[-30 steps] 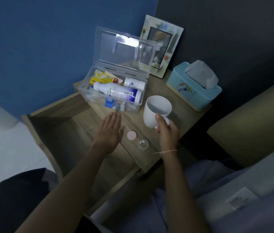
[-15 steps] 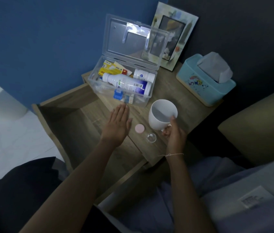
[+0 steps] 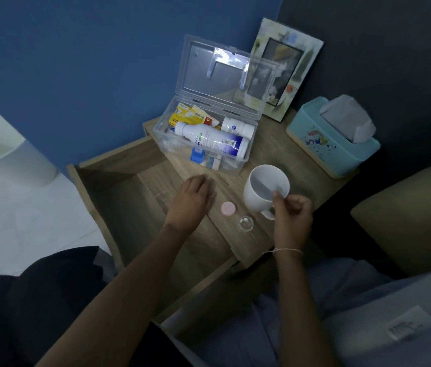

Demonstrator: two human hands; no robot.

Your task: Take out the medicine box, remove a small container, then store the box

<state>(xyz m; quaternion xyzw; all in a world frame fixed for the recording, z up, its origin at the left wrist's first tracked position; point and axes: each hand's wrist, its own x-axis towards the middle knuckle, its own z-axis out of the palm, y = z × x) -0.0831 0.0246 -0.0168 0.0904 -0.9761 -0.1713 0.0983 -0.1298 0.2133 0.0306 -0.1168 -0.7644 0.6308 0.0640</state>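
The clear plastic medicine box (image 3: pixel 235 169) stands open on the wooden nightstand, lid upright, holding a large white bottle (image 3: pixel 211 141), a smaller white bottle (image 3: pixel 236 127) and yellow packets (image 3: pixel 187 118). In front of it lie a small pink lid (image 3: pixel 228 208) and a tiny clear container (image 3: pixel 246 223). My left hand (image 3: pixel 190 201) rests palm down on the nightstand top, left of the pink lid, fingers curled. My right hand (image 3: pixel 292 210) pinches the rim and handle of a white mug (image 3: pixel 259 197) standing on the top.
An open wooden drawer (image 3: pixel 129 197) juts out to the left under my left arm. A blue tissue box (image 3: pixel 333 147) and a picture frame (image 3: pixel 285 70) stand at the back right. A blue wall is behind, a beige cushion (image 3: pixel 407 223) to the right.
My left hand's fingers have curled in from flat. My right hand has shifted its hold on the mug, which now sits lower on the nightstand top.
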